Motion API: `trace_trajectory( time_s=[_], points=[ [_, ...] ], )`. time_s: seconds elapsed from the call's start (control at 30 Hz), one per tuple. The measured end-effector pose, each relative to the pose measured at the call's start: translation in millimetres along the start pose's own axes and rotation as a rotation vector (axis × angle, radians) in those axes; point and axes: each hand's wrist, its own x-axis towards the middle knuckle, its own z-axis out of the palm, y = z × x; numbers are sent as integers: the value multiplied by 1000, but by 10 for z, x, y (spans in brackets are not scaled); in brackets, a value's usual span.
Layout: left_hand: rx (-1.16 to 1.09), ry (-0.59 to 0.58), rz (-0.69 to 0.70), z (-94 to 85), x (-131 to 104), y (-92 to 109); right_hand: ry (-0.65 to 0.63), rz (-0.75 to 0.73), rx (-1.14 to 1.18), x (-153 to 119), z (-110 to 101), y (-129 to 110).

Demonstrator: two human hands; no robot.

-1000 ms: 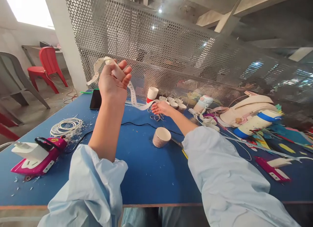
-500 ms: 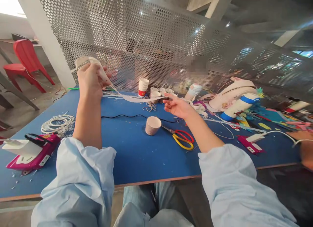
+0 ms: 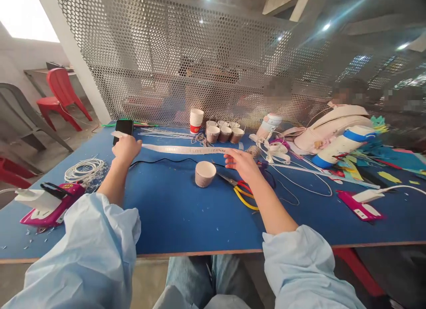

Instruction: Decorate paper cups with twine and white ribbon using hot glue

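A pale ribbon (image 3: pixel 186 150) with printed lettering is stretched across the table between my two hands. At its left end my left hand (image 3: pixel 126 148) is closed on it, and a short piece sticks out past the fist. My right hand (image 3: pixel 242 162) pinches the other end between thumb and fingers. Just in front of the ribbon stands a small paper cup (image 3: pixel 205 174), upright, with a wrapped side. Scissors (image 3: pixel 245 194) with red and yellow handles lie beside the cup, partly hidden under my right wrist.
Several wrapped cups (image 3: pixel 225 132) and a stack of paper cups (image 3: pixel 196 121) stand at the back. A phone (image 3: pixel 122 131) lies behind my left hand. Coiled white cord (image 3: pixel 84 170) and a pink power strip (image 3: pixel 55 207) are left; a bottle (image 3: pixel 344 147) and bag (image 3: pixel 333 127) are right.
My left hand has come down from its raised position to near the tabletop, pulling the ribbon straight and level. My right hand is slightly lower, still at the ribbon's end. The phone now shows.
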Motion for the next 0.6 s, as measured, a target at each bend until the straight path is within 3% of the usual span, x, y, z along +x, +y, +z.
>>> trace_trajectory(
  time_s=[0.1, 0.17, 0.3, 0.4, 0.5, 0.6],
  points=[
    [168, 111, -133, 105, 24, 126, 103, -89, -43, -23, -7, 76],
    [228, 91, -138, 251, 47, 327, 112, -111, -48, -61, 13, 93],
    [167, -117, 47, 662, 9, 877, 51, -112, -13, -153, 104, 72],
    [-88, -367, 329, 968, -85, 1200, 5, -108, 18, -206, 151, 42],
    [-183, -550, 406, 1201, -135, 1317, -21, -113, 25, -238, 155, 19],
    [-195, -559, 415, 1320, -110, 1283, -30, -126, 6, -266, 150, 5]
  ],
)
